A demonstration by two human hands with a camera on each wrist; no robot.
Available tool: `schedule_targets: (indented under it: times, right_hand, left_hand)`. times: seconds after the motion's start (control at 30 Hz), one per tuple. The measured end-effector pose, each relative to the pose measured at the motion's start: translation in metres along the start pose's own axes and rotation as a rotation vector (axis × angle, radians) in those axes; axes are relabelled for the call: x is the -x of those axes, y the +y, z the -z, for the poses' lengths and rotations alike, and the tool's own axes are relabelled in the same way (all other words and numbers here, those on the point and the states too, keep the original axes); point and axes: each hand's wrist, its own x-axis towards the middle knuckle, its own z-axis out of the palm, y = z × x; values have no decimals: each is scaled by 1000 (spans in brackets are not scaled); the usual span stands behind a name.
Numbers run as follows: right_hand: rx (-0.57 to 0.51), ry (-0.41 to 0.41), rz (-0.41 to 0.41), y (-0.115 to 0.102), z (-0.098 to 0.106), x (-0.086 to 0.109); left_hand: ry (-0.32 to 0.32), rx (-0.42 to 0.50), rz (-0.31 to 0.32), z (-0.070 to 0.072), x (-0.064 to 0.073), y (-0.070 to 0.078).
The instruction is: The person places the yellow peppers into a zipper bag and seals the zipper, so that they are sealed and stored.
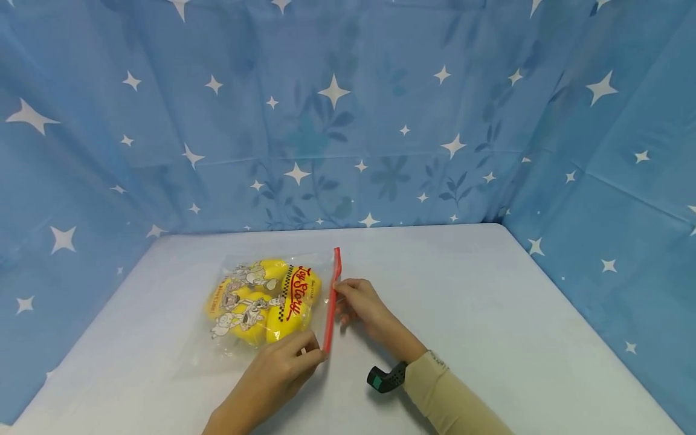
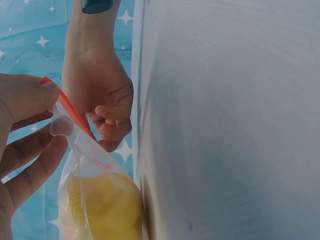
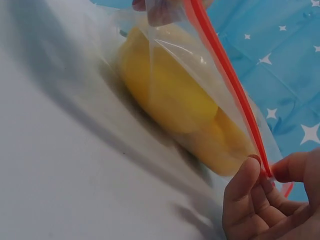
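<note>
A clear zip bag [image 1: 272, 302] printed with Toy Story lettering and cartoon figures lies on the white table, several yellow rounded things [image 3: 165, 80] inside it. Its red zip strip [image 1: 331, 308] runs along the right edge. At the near end of that strip my left hand [image 1: 277, 371] pinches the edge between thumb and forefinger. Further up, my right hand [image 1: 367, 308] pinches the strip too, as the right wrist view shows, with thumb and forefinger on either side of it. What exactly the yellow things are is hard to tell through the plastic.
The white table [image 1: 489, 314] has a rounded far corner. Blue curtains [image 1: 348, 121] with white stars and leaf prints hang behind it and at both sides. A black device [image 1: 386, 378] sits at my right wrist, beside a beige sleeve [image 1: 451, 393].
</note>
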Motion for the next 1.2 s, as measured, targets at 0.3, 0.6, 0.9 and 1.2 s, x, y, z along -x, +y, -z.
schedule_targets:
  times: [0.3,0.6,0.9,1.2]
  right_hand:
    - [-50,15,-35,0,2,-9]
    - [-136,29,-38,0,6,-18]
    - [-153,72,-31,-7,5,-30]
    - [-209,100,-32,-4,0,-32]
  left_hand:
    - [19,9,-13,-1,0,0]
    - [6,47,-8,-2,0,1]
    - [0,29,-13,0,-3,-2]
    - [14,37,-48,-3,-1,0]
